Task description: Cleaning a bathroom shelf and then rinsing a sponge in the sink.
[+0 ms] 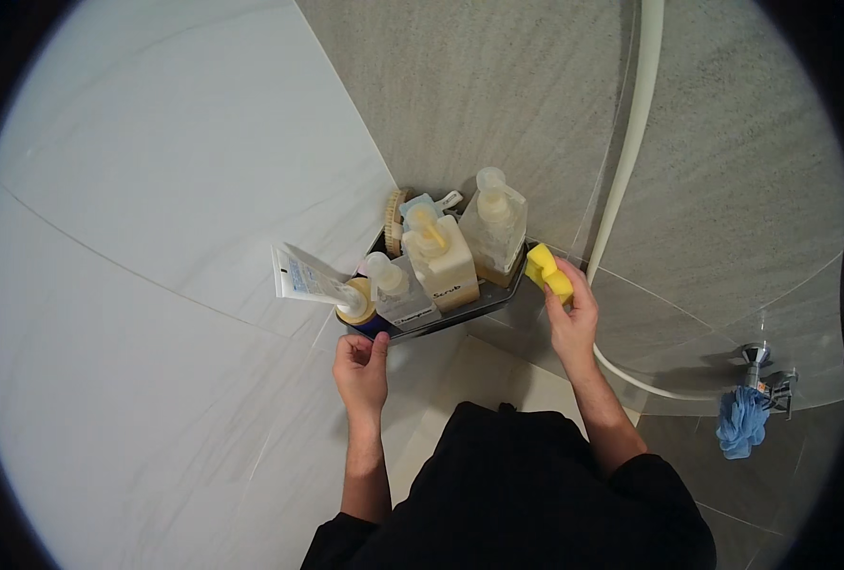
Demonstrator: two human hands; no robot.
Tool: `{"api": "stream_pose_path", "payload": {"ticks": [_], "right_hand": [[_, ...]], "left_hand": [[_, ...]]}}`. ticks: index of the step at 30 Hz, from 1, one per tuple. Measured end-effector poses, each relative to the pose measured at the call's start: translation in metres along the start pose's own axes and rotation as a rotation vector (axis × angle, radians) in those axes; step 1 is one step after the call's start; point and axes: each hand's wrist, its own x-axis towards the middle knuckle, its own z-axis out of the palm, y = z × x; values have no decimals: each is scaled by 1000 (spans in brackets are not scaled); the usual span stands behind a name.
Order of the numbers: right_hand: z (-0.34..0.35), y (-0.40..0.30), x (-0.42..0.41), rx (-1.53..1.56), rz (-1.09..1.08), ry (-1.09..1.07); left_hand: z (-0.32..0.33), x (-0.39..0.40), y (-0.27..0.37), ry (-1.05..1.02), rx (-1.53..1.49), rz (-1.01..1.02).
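Note:
My right hand [572,313] pinches a folded yellow sponge [549,274] beside the right end of a black corner shelf [457,322]. At the shelf's front left edge, my left hand [362,370] has its thumb and curled fingers on the rim. On the shelf stand several clear and cream pump bottles, among them a cream one [442,267], a tall clear one [495,228] and a smaller clear one [402,292]. A white tube [311,281] leans out of a yellow-topped container [365,303] at the left. A bristle brush [393,221] is behind the bottles.
White marbled tiles [165,214] cover the left wall, grey tiles [479,85] the right. A pale shower hose [625,157] curves down the grey wall to a chrome fitting [755,356], where a blue mesh bath pouf [741,424] hangs.

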Motion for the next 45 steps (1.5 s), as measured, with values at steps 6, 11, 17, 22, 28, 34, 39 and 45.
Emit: {"api": "stream_pose_path", "payload": {"ticks": [6, 11, 17, 22, 28, 34, 39, 45], "right_hand": [[16, -4, -17, -60, -110, -62], [11, -12, -25, 13, -61, -149], [5, -3, -25, 370, 231, 106], [9, -4, -16, 331, 204, 63], [22, -11, -28, 91, 51, -37], [4, -16, -49, 236, 144, -176], [-16, -36, -59, 728, 525, 10], [-41, -73, -90, 883, 615, 126]], "left_hand": [[0, 2, -3, -24, 6, 20], [-2, 4, -9, -26, 4, 29], [0, 3, -6, -27, -12, 18], [-2, 3, -6, -51, -24, 13], [-3, 5, 0, -88, -6, -19], [-6, 8, -4, -111, 8, -16], [-9, 11, 1, -168, 41, 4], [-14, 17, 3, -258, 39, -25]]}}
